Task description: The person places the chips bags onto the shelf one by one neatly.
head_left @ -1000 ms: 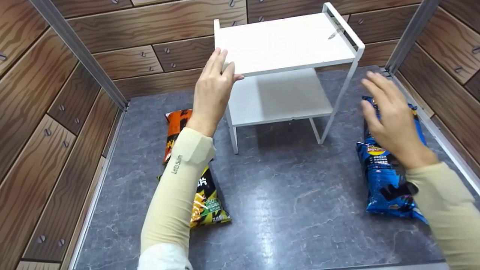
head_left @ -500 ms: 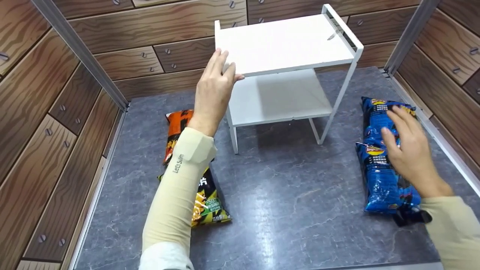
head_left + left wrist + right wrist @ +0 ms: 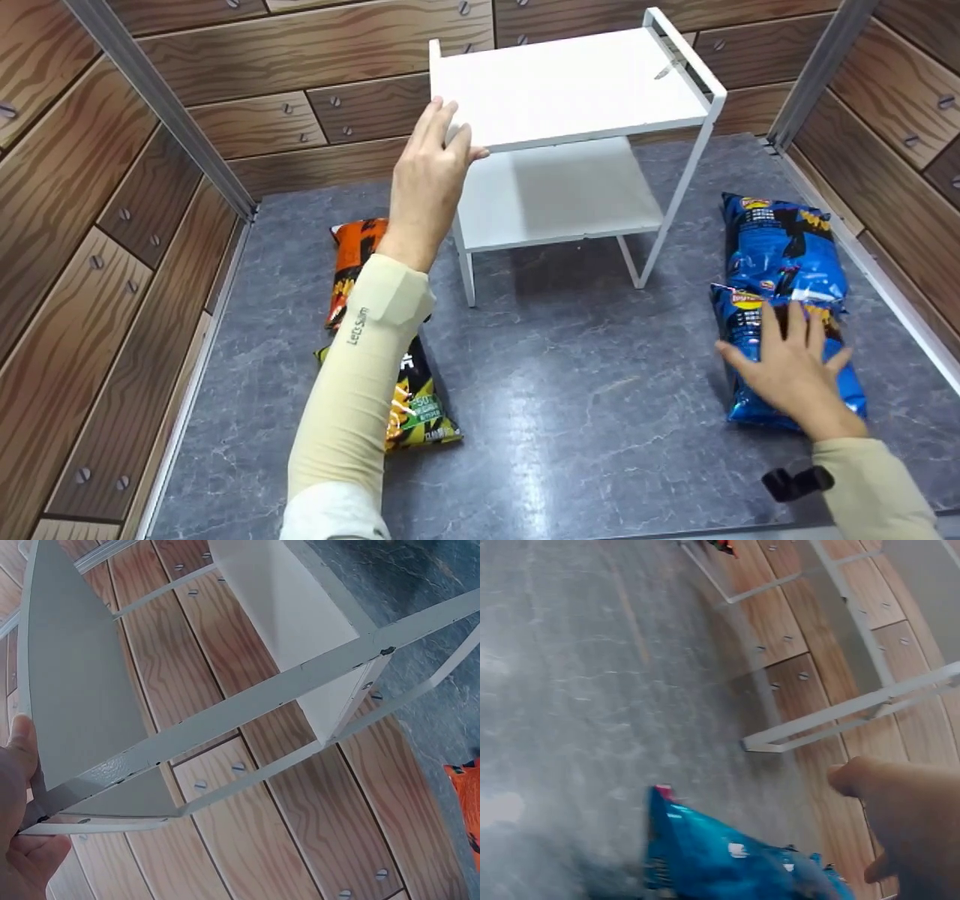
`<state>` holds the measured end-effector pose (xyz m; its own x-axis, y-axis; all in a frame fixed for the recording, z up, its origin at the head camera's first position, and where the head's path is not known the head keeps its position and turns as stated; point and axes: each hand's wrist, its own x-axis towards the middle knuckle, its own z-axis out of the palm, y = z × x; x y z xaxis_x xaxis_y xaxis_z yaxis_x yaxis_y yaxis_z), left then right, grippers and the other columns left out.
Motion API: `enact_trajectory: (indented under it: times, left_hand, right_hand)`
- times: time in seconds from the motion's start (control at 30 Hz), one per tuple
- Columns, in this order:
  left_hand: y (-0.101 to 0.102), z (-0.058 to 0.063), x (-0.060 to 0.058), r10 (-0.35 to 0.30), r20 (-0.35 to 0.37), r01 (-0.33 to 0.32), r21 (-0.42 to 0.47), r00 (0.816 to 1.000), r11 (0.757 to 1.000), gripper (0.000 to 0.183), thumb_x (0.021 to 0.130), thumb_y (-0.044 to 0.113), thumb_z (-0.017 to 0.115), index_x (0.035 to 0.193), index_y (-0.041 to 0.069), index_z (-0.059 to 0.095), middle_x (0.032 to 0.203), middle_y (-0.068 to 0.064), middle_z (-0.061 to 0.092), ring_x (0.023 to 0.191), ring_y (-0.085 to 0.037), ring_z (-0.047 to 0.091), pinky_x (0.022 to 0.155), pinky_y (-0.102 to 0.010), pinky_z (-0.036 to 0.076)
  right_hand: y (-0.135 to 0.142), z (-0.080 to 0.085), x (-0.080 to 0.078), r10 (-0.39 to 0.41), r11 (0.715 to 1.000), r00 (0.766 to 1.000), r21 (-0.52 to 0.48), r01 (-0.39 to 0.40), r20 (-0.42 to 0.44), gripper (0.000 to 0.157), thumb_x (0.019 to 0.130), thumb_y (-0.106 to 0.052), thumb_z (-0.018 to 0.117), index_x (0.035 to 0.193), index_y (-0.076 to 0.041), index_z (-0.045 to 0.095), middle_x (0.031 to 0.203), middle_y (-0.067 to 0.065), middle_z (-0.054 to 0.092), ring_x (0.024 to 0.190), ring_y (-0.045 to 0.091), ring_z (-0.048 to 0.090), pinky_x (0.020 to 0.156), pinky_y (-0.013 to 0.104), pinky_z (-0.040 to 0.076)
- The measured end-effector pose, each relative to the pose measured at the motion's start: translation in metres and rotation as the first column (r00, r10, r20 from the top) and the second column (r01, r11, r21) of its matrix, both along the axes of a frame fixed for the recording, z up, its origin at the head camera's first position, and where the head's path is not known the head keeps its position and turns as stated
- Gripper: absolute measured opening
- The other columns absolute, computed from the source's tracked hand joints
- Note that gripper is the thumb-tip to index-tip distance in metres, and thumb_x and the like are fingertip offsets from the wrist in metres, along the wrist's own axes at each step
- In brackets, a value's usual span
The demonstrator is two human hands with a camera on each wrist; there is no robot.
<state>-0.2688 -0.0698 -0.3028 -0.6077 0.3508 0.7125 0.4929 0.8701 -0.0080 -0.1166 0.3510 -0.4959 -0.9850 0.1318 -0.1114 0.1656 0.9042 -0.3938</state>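
A white two-tier shelf (image 3: 570,90) stands on the floor towards the back. My left hand (image 3: 427,176) holds its front left top corner; in the left wrist view the thumb (image 3: 24,739) lies on one side of the corner and fingers curl round the other. My right hand (image 3: 799,375) is spread over the nearer blue chip bag (image 3: 754,409), fingers extended; whether it touches cannot be told. Beyond that bag lies a second blue chip bag (image 3: 787,240). The right wrist view shows part of a blue bag (image 3: 720,855) below the right hand (image 3: 915,817).
On the left, partly behind my left forearm, lie an orange chip bag (image 3: 352,255) and a black-and-yellow chip bag (image 3: 427,409). Wood-patterned walls (image 3: 247,60) enclose the grey marbled floor (image 3: 570,420). A lower shelf board (image 3: 555,195) sits under the top.
My right hand has moved down and towards me, from over the farther blue bag to over the nearer one, its fingers spreading. The left hand and the shelf stay put.
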Motion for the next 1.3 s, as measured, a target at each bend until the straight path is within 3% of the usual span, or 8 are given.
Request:
enact_trajectory:
  times: [0.07, 0.17, 0.3, 0.47, 1.03, 1.3]
  left_hand:
    - [0.000, 0.000, 0.000, 0.001, -0.001, -0.001, 0.002, 1.000, 1.000, 0.049, 0.098, 0.040, 0.045, 0.112, -0.001, 0.069, 0.137, -0.020, 0.060, 0.138, -0.032, 0.049, 0.115, -0.032, 0.039]
    - [0.001, 0.000, 0.000, -0.003, 0.001, 0.003, 0.007, 1.000, 1.000, 0.049, 0.098, 0.040, 0.045, 0.112, -0.001, 0.069, 0.137, -0.019, 0.060, 0.138, -0.032, 0.049, 0.115, -0.032, 0.039]
    - [0.001, -0.001, 0.000, -0.008, -0.002, 0.008, 0.019, 1.000, 1.000, 0.049, 0.098, 0.040, 0.045, 0.111, -0.001, 0.069, 0.137, -0.019, 0.060, 0.138, -0.032, 0.049, 0.114, -0.032, 0.040]
    - [0.000, -0.001, 0.001, -0.009, -0.004, 0.009, 0.026, 1.000, 1.000, 0.050, 0.098, 0.041, 0.045, 0.111, -0.001, 0.069, 0.137, -0.019, 0.060, 0.138, -0.032, 0.049, 0.114, -0.033, 0.041]
    - [0.003, -0.002, 0.001, -0.012, -0.026, 0.013, 0.039, 1.000, 0.999, 0.049, 0.098, 0.040, 0.045, 0.109, -0.001, 0.069, 0.136, -0.018, 0.061, 0.137, -0.032, 0.050, 0.111, -0.032, 0.044]
    - [0.002, -0.002, 0.001, -0.007, -0.030, 0.008, 0.053, 1.000, 0.999, 0.050, 0.098, 0.041, 0.045, 0.108, -0.001, 0.069, 0.135, -0.018, 0.061, 0.137, -0.032, 0.050, 0.110, -0.032, 0.045]
  right_hand:
    - [-0.002, -0.005, 0.002, -0.013, 1.000, 0.999, 0.022, 0.012, 0.048, 0.109, 0.092, -0.072, 0.044, 0.156, 0.003, -0.002, 0.156, 0.039, -0.016, 0.140, 0.060, -0.023, 0.092, 0.089, -0.015]
    - [-0.005, -0.012, 0.003, -0.027, 0.998, 0.998, 0.056, 0.023, 0.063, 0.108, 0.092, -0.063, 0.055, 0.156, 0.003, -0.002, 0.155, 0.038, -0.020, 0.139, 0.060, -0.025, 0.092, 0.087, -0.018]
    - [-0.007, -0.019, 0.003, -0.042, 0.995, 0.999, 0.093, 0.040, 0.021, 0.098, 0.093, -0.039, 0.064, 0.156, 0.004, 0.002, 0.156, 0.037, -0.018, 0.140, 0.060, -0.023, 0.094, 0.086, -0.017]
    - [-0.009, -0.021, 0.004, -0.054, 0.990, 0.998, 0.126, 0.056, -0.024, 0.090, 0.093, -0.024, 0.062, 0.156, 0.004, 0.004, 0.157, 0.038, -0.014, 0.142, 0.060, -0.019, 0.097, 0.087, -0.014]
    - [-0.002, -0.007, 0.010, -0.050, 0.998, 0.995, -0.033, 0.048, -0.086, 0.077, 0.092, -0.009, 0.051, 0.155, 0.005, 0.009, 0.157, 0.040, -0.008, 0.142, 0.062, -0.012, 0.100, 0.086, -0.001]
    - [-0.002, 0.006, 0.011, -0.027, 0.990, 0.978, -0.138, -0.002, -0.206, 0.069, 0.089, -0.001, 0.045, 0.150, 0.014, 0.017, 0.151, 0.047, 0.006, 0.142, 0.064, 0.003, 0.113, 0.075, 0.007]
